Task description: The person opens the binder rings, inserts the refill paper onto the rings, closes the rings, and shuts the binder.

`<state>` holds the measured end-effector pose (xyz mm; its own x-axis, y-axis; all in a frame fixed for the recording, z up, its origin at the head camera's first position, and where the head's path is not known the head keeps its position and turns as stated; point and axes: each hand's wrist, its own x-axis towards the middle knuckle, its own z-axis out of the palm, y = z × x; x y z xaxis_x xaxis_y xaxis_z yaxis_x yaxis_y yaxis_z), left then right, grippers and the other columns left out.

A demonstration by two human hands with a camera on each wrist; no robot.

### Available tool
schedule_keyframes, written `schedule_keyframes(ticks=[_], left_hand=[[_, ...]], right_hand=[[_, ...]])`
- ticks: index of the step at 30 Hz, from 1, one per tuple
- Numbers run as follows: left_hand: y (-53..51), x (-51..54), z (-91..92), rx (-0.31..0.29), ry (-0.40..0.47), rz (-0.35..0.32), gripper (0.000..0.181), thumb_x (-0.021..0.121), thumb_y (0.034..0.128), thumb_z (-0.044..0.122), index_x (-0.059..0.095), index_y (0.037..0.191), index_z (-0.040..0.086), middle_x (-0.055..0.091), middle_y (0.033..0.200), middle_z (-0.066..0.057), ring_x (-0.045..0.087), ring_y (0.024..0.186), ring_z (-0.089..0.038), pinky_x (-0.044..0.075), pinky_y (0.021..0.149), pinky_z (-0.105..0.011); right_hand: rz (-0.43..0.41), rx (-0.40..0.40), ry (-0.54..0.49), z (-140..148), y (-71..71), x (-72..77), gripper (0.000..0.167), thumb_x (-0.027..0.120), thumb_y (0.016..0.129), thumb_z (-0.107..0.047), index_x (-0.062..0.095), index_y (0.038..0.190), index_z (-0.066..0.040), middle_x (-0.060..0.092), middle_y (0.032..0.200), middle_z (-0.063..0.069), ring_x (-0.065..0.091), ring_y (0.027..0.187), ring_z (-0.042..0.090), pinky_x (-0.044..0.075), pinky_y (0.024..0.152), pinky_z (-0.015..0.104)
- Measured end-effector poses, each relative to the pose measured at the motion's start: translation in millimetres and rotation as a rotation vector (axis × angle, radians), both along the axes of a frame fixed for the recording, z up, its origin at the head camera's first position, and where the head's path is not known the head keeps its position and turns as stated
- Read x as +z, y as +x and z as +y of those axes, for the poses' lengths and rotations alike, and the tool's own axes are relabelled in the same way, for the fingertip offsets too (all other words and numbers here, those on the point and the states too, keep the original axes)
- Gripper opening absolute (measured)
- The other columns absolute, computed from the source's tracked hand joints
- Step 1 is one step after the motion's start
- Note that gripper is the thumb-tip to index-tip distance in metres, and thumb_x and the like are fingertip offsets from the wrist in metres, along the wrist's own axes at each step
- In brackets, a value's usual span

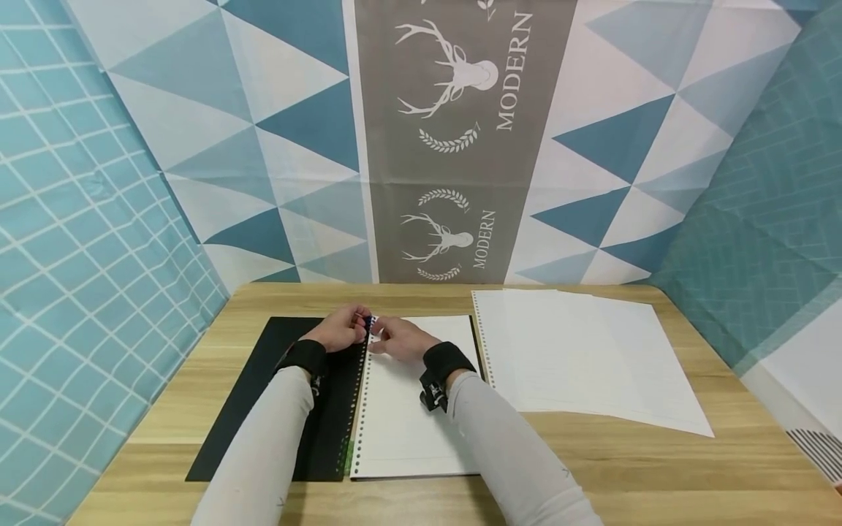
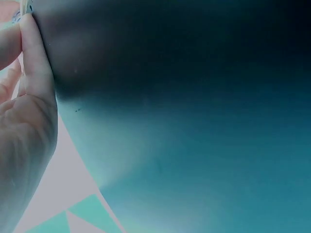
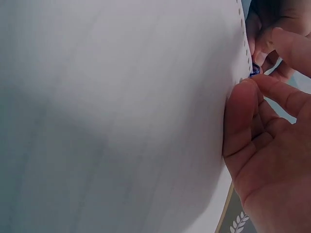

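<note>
A loose-leaf notebook lies spread on the table, its black cover (image 1: 263, 394) to the left and a stack of white punched sheets (image 1: 411, 431) to the right. Between them, at the far end of the punched edges, sits a small blue binding ring (image 3: 255, 71). My left hand (image 1: 337, 329) pinches this ring beside the cover's edge, with its fingertips partly hidden. Close against it, my right hand (image 1: 403, 340) pinches the sheets' far inner corner, thumb on top and index fingertip touching the ring. A green binding piece (image 1: 349, 456) shows at the near end.
More loose white punched sheets (image 1: 579, 358) lie fanned out on the right of the wooden table (image 1: 631, 475). A patterned cloth (image 1: 302, 146) hangs behind the table's far edge. Dark camera straps circle both wrists.
</note>
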<state>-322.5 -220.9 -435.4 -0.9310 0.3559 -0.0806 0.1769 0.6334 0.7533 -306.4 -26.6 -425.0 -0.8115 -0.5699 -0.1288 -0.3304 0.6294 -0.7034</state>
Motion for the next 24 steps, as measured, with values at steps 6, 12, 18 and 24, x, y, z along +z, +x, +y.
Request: schedule_keyframes(ticks=[6,12,18,24], left_hand=[[-1.0,0.8,-4.8,-0.069,0.02,0.008,0.038,0.053,0.098,-0.006,0.044,0.135,-0.009,0.055,0.11,-0.022,0.054,0.099,-0.027,0.048,0.085,-0.033],[0.8,5.0,-5.2,-0.09,0.041,-0.036,0.039,0.057,0.1003,0.0,0.042,0.136,-0.006,0.056,0.112,-0.023,0.055,0.1,-0.028,0.05,0.087,-0.033],[-0.5,4.7,-5.2,-0.061,0.063,-0.074,0.037,0.054,0.1017,0.0,0.042,0.137,-0.005,0.055,0.115,-0.023,0.055,0.101,-0.027,0.05,0.087,-0.032],[-2.0,-0.2,-1.9,-0.012,0.063,-0.089,0.03,0.05,0.1045,0.003,0.044,0.134,-0.003,0.056,0.109,-0.019,0.057,0.097,-0.024,0.055,0.092,-0.035]], right_hand=[[0.035,0.0,0.003,-2.6,-0.6,0.4,0.032,0.067,0.099,-0.026,0.062,0.123,-0.006,0.06,0.097,0.003,0.054,0.085,0.016,0.043,0.075,0.027],[0.035,-0.006,0.021,-1.9,-1.1,0.7,0.031,0.068,0.098,-0.028,0.062,0.12,-0.008,0.059,0.093,0.003,0.053,0.079,0.015,0.04,0.071,0.026],[0.072,0.012,0.046,-4.6,-2.2,-2.2,0.037,0.07,0.096,-0.028,0.058,0.124,-0.007,0.059,0.095,0.003,0.052,0.079,0.015,0.041,0.071,0.025],[0.058,-0.002,0.021,-5.7,1.3,-1.6,0.044,0.074,0.094,-0.028,0.055,0.128,-0.009,0.055,0.089,0.003,0.051,0.075,0.016,0.039,0.067,0.026]])
